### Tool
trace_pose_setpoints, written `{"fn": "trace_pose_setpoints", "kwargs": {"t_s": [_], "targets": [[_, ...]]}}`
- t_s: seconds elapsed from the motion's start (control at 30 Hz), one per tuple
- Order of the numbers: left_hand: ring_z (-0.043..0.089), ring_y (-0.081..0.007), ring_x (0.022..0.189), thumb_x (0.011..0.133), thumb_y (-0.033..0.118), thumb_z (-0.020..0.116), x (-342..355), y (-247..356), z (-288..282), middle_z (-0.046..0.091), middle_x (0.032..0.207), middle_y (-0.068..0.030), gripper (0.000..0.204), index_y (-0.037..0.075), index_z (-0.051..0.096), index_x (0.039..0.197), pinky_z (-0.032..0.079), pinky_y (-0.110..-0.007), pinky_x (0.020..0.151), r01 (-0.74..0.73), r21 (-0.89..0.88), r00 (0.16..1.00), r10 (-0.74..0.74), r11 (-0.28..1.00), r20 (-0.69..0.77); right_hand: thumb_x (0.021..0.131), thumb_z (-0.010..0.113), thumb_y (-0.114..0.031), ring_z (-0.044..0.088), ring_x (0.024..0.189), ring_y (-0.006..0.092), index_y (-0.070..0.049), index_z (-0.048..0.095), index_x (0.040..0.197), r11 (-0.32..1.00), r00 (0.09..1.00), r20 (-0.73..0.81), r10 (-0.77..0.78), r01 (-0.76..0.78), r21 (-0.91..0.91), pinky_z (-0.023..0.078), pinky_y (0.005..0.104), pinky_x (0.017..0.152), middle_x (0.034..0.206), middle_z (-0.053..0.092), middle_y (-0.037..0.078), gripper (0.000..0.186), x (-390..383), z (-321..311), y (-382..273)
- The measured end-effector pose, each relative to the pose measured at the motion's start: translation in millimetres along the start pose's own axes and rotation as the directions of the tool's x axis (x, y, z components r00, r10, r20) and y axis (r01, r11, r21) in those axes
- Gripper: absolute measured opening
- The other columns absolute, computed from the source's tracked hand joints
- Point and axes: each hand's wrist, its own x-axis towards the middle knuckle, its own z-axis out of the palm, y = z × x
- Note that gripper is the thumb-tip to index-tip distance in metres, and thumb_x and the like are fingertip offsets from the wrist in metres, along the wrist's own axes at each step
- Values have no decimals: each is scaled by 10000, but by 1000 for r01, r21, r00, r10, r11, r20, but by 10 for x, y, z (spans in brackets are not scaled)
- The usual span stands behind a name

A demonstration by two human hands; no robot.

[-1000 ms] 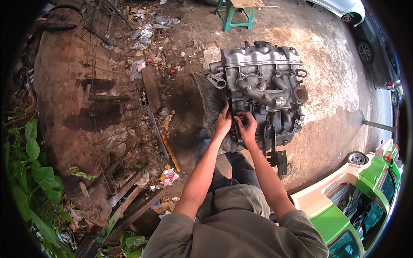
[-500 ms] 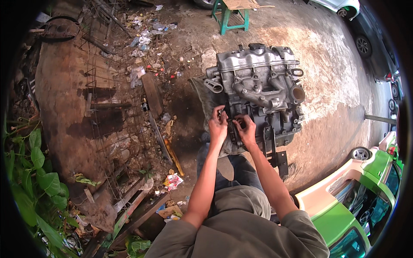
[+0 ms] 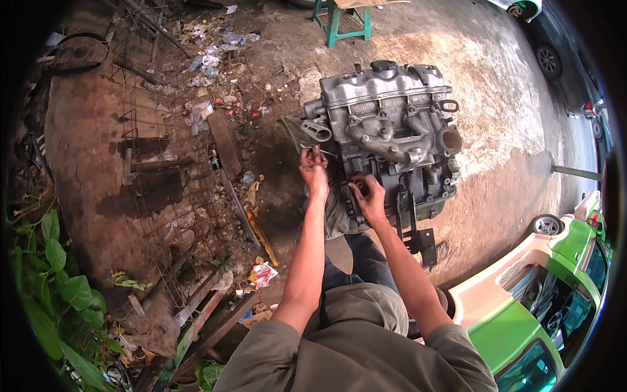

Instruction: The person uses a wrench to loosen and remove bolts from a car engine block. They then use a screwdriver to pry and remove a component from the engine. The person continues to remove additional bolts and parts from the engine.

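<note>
A grey metal car engine stands in front of me, with a ribbed cover on top and a branching manifold on its near face. Beside the engine's left end, my left hand is closed around a slim silver wrench, whose tip points toward the block. My right hand rests against the engine's lower left edge, thumb and fingers curled together. Whatever lies between those fingertips is too small and dark to make out. An oval metal loop juts from the engine just above my left hand.
Dark cloth lies under the engine's left side. A black bracket sticks out at its lower right. Beyond stands a green stool. Litter and a wooden plank lie to the left; a green and cream vehicle is at right.
My left hand has drawn away from the engine's edge to the left, and the silver wrench now shows in it. My right hand stays at nearly the same spot on the engine.
</note>
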Motion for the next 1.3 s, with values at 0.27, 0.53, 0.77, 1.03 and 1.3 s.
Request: {"fn": "trace_pose_setpoints", "kwargs": {"t_s": [0.27, 0.53, 0.77, 1.03, 1.3], "targets": [[596, -112, 642, 972, 207, 649, 328, -85, -272, 640, 765, -35, 190, 17, 647, 964, 460, -273, 554, 144, 19, 989, -143, 989, -43, 805, 756, 7, 637, 737, 195, 8, 657, 954, 1000, 1000, 7, -8, 8, 21, 506, 302, 684, 892, 662, 111, 178, 4, -12, -36], [692, -209, 835, 932, 152, 670, -280, 99, -534, 714, 988, -138, 239, -19, 648, 1098, 551, -337, 736, 358, -166, 934, -350, 919, 76, 813, 758, -24, 654, 737, 234, -13, 648, 952, 999, 999, 13, -32, 32, -10, 521, 326, 680, 906, 663, 114, 178, 14, -22, -36], [606, -194, 779, 971, 58, 530, -533, -68, -574, 645, 932, -99, 368, 66, 503, 1338, 498, -333, 697, 544, -111, 824, -505, 832, 256, 814, 749, -23, 653, 757, 256, -11, 653, 960, 1000, 1000, 22, -20, 21, -12, 513, 341, 692, 906, 661, 126, 176, 1, -12, 6], [493, -107, 654, 1011, 44, 433, -426, -25, -438, 496, 760, -1, 483, 140, 369, 1481, 428, -270, 599, 382, 408, 797, -519, 829, 309, 817, 743, -19, 656, 761, 260, -7, 653, 963, 999, 999, 28, -34, 34, -10, 515, 340, 694, 912, 663, 129, 172, 8, -16, 4], [362, -32, 614, 1036, 219, 502, -456, -103, -420, 584, 844, 68, 352, 150, 591, 1369, 360, -221, 537, 241, 414, 951, -299, 878, 83, 807, 760, -23, 663, 747, 246, -8, 656, 973, 999, 999, 19, -36, 36, -9, 522, 329, 689, 916, 666, 122, 196, 6, -12, 6]]}}
